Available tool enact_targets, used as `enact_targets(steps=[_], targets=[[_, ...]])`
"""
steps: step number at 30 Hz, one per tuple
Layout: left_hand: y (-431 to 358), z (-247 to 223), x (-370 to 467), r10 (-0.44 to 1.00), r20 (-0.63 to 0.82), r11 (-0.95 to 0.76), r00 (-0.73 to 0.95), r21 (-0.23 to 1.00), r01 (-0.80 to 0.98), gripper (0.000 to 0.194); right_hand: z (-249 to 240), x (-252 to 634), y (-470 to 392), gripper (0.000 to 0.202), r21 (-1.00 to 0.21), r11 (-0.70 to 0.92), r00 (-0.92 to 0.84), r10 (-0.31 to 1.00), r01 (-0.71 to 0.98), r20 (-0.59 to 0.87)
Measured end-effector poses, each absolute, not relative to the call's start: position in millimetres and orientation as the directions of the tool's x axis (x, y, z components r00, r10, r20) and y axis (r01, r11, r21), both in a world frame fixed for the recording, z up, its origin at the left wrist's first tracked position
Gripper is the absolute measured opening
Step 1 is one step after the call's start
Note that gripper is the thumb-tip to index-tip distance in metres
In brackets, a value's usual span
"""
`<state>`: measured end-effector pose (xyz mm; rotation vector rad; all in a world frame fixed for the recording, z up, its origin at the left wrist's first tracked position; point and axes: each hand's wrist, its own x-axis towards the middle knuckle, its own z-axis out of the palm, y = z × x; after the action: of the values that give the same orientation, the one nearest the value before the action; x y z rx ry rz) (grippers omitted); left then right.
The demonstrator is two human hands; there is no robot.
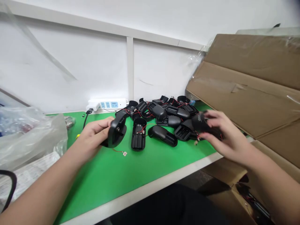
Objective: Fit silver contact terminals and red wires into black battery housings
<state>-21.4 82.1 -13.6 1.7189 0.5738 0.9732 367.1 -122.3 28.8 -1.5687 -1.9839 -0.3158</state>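
My left hand [93, 134] grips a black plastic housing [117, 129], tilted up so that its hollow side shows. Below it, a thin red wire ends in a small pale round piece [125, 153] at the green surface. On the right, my right hand [222, 134] has its thumb and fingers around another black plastic housing [200, 122], slightly blurred, at the edge of the pile. Between my hands lie several similar housings, among them an upright-facing one with open slots [138, 140] and one with its smooth back up [162, 135]. Red wires run across them.
A white power strip [112, 104] with a black plug stands against the wall behind the green table [100, 184]. Clear plastic bags [32, 137] lie at the left. A large cardboard box [253, 81] leans at the right, and an open carton [227, 200] is below the table edge.
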Motion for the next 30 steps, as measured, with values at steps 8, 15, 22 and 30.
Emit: enact_targets(steps=[8,15,22,30], targets=[[76.5,-5.4,-5.7,0.791,0.144,-0.484,0.595,0.742,0.464,0.048,33.8,350.2,89.9,0.033,-0.259,0.105,-0.032,0.962,0.96,0.273],[75.1,-8.3,-9.0,0.786,0.185,-0.503,0.59,0.747,0.435,0.042,32.8,325.2,86.6,0.06,-0.271,0.082,0.002,0.955,0.959,0.296],[72.7,-1.8,-10.6,0.871,0.143,-0.255,0.471,0.95,0.183,0.045,18.7,239.1,6.9,0.07,-0.664,0.417,-0.186,0.901,0.621,0.392],[62.8,-5.6,-2.3,0.795,0.293,-0.396,0.531,0.914,0.087,0.036,-54.0,192.1,25.0,0.088,-0.643,0.708,-0.343,0.705,0.29,0.621]])
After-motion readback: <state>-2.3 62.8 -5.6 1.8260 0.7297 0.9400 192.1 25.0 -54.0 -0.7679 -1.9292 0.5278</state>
